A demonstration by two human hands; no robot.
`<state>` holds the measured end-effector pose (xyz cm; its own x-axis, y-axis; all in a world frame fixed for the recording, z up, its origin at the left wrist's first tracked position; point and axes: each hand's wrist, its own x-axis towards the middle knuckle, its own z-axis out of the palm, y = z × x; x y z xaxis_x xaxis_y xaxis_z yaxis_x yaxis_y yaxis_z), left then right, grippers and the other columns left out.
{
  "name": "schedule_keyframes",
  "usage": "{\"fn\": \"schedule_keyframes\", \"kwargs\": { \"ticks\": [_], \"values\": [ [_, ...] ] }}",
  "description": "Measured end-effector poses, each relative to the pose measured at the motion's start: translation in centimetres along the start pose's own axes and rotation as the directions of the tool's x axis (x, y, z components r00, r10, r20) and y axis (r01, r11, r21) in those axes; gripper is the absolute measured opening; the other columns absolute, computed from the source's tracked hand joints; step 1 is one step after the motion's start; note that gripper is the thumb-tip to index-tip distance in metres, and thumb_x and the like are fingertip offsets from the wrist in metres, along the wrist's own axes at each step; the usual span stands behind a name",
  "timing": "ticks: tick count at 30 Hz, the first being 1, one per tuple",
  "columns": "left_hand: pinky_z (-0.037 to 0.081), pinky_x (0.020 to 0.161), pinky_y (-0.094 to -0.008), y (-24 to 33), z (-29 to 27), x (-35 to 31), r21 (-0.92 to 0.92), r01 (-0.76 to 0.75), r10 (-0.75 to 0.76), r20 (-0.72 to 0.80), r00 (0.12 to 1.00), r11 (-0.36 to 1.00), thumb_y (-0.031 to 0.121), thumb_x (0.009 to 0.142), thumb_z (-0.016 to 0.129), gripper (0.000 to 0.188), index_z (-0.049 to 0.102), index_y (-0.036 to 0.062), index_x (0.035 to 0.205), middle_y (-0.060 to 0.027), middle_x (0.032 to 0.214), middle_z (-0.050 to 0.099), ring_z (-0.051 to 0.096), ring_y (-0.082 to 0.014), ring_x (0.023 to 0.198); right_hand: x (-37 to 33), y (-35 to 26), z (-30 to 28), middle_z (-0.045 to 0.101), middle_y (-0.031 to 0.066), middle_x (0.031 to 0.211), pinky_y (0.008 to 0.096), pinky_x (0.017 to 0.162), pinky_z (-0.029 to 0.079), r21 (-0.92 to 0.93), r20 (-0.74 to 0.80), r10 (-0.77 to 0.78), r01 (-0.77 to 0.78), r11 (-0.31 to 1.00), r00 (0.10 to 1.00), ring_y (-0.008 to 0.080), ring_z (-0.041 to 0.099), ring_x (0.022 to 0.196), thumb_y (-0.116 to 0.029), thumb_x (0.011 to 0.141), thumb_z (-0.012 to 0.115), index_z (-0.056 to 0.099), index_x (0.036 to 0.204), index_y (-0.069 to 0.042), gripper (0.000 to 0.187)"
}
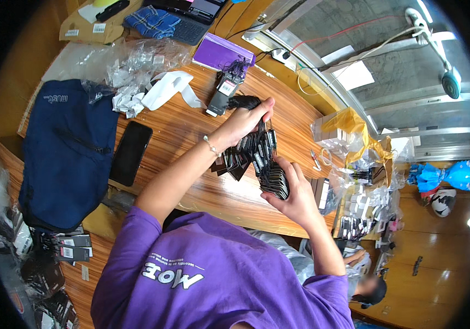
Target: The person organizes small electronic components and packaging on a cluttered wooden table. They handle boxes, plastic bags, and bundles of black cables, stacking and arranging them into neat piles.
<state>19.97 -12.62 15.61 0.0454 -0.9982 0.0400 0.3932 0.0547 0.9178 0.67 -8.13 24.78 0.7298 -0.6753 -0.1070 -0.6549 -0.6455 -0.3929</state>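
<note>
A bunch of black hang tags with black strings is held above the wooden table. My left hand is closed round the gathered strings, whose loose ends stick out beyond the fist. Lower down, my right hand grips the stacked tags between thumb and fingers. Several other tags from the bunch fan out under my left wrist. Just beyond my left hand lies another stack of dark tags with a white label and black cords.
Left on the table are a phone, a navy fabric piece, white paper strip and clear plastic bags. A purple box and laptop stand behind. Bagged goods crowd the right, near another person.
</note>
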Motion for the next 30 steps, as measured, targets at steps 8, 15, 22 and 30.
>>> {"fn": "schedule_keyframes", "kwargs": {
  "ticks": [8,15,22,30],
  "values": [
    [0.024,0.044,-0.0213,3.1,1.5,1.0,0.380,-0.091,0.080,0.045,0.996,0.920,0.053,0.091,0.034,0.055,0.039,0.0104,0.056,0.0045,0.051,0.032,0.030,-0.0054,0.046,-1.7,0.9,2.9,0.052,0.0180,0.101,0.0382,0.076,0.045,0.130,-0.326,0.011,0.034,0.991,0.945,0.0331,0.054,0.088,-0.017,0.060,0.077,0.040,0.123,-0.005,0.074],
    [0.026,0.047,-0.0219,6.1,4.0,0.4,0.444,-0.179,0.114,0.169,0.979,0.878,0.052,0.093,0.028,0.056,0.034,0.0110,0.055,0.0034,0.053,0.032,0.030,-0.0062,0.049,-2.3,1.6,4.7,0.048,0.0158,0.093,0.0397,0.067,0.046,0.191,-0.529,-0.016,0.138,0.972,0.848,0.0327,0.053,0.081,-0.019,0.061,0.077,0.039,0.126,-0.008,0.075],
    [0.019,0.046,-0.0213,6.6,5.5,-0.2,0.312,-0.175,0.107,0.225,0.969,0.934,0.063,0.088,0.021,0.061,0.026,0.0131,0.053,0.0043,0.052,0.024,0.023,-0.0067,0.048,-3.1,1.2,4.9,0.049,0.0169,0.100,0.0385,0.074,0.046,0.297,-0.560,-0.017,0.220,0.929,0.828,0.0317,0.053,0.088,-0.019,0.061,0.078,0.036,0.127,-0.005,0.079],
    [0.015,0.042,-0.0211,7.2,7.3,-1.1,0.342,-0.164,0.090,0.223,0.971,0.925,0.069,0.085,0.016,0.063,0.021,0.0153,0.052,0.0057,0.050,0.022,0.022,-0.0048,0.045,-2.5,1.7,7.9,0.046,0.0193,0.114,0.0367,0.086,0.042,0.358,-0.666,0.117,0.178,0.917,0.736,0.0288,0.051,0.100,-0.018,0.057,0.083,0.022,0.133,-0.002,0.099]
  ]
}}
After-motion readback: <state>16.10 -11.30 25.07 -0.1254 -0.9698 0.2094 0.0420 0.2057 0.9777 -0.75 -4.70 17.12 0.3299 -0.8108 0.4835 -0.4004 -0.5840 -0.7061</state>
